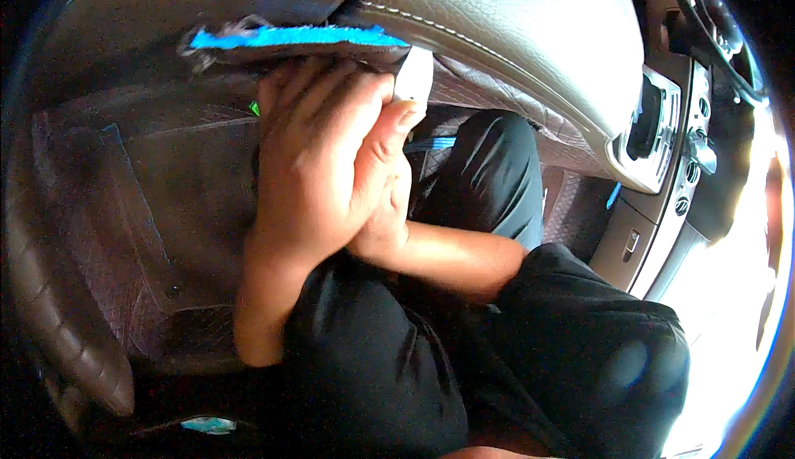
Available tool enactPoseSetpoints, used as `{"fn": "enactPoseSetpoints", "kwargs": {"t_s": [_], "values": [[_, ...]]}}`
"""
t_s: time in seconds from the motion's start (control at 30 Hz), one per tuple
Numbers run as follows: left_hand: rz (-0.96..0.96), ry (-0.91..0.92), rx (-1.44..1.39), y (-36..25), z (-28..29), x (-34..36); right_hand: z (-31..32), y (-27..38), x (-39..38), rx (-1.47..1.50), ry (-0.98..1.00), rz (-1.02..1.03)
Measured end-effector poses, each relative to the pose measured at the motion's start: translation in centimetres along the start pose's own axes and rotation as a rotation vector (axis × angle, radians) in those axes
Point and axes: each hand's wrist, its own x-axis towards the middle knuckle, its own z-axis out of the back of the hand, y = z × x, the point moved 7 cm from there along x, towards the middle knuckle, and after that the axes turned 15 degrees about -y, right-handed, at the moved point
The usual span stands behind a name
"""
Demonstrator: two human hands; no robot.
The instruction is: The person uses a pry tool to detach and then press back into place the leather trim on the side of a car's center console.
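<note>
A blue cloth with a grey frayed edge lies pressed against the underside of a beige leather dashboard panel. My left hand reaches up from the lower middle, its fingers closed on the cloth from below. My right hand sits behind the left one and is mostly hidden; only its heel and forearm show, coming in from the right. A small white object sticks up just above my left thumb; which hand holds it is not visible.
A dark quilted floor mat fills the footwell at left. The centre console with a gear lever and the steering wheel are at the right. My knees in black trousers are below. A brown seat edge curves at lower left.
</note>
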Motion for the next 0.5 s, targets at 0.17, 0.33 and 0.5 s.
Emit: {"fn": "enactPoseSetpoints", "kwargs": {"t_s": [0.17,0.33,0.5], "values": [[-0.34,-0.076,0.028,0.0,-0.2,-0.1,2.6,0.8,0.7,-0.169,0.063,0.173],[-0.317,-0.088,-0.084,0.1,-0.1,-0.5,2.6,1.9,1.7,-0.252,0.146,0.252],[-0.253,-0.135,-0.091,0.4,0.2,-0.3,1.9,2.3,1.8,-0.255,0.136,0.242]]}}
